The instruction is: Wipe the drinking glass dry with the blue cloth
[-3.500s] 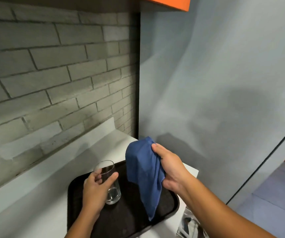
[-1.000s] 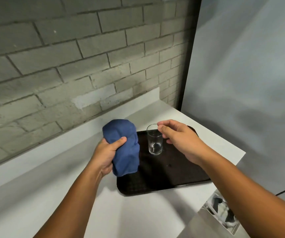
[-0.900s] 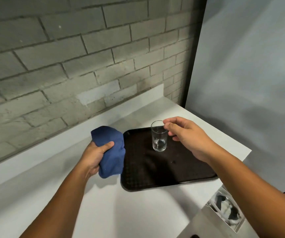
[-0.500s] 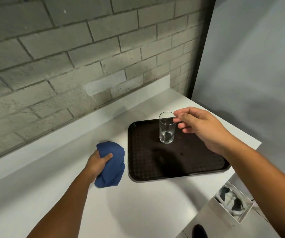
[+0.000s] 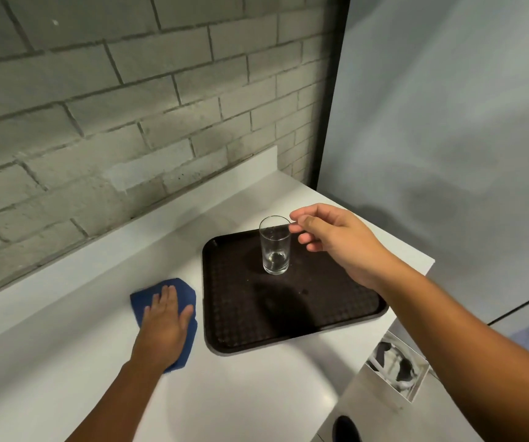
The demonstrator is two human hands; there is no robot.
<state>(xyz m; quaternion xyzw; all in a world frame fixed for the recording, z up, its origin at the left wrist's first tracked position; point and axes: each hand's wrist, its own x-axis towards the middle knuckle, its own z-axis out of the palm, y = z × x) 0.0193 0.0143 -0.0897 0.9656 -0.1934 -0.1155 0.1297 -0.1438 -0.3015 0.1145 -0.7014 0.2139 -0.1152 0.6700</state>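
The clear drinking glass [image 5: 275, 247] stands upright on the dark tray [image 5: 336, 301]. My right hand [image 5: 333, 240] hovers to its right, with thumb and index fingertip at the rim's right edge. Whether they pinch the rim or only touch it is unclear. The blue cloth [image 5: 183, 290] lies crumpled on the white counter [image 5: 240, 393], just left of the tray. My left hand [image 5: 162, 327] rests flat on top of the cloth with fingers stretched out, covering its middle.
A grey brick wall [image 5: 129, 106] rises behind the counter and a pale panel [image 5: 448, 122] closes off the right side. The counter's edge runs close to the tray's right side. A small open box [image 5: 397, 365] sits below that edge.
My left hand lowered the cloth onto the counter left of the tray and flattened on it. The glass stays on the tray, with my right hand still at its rim.
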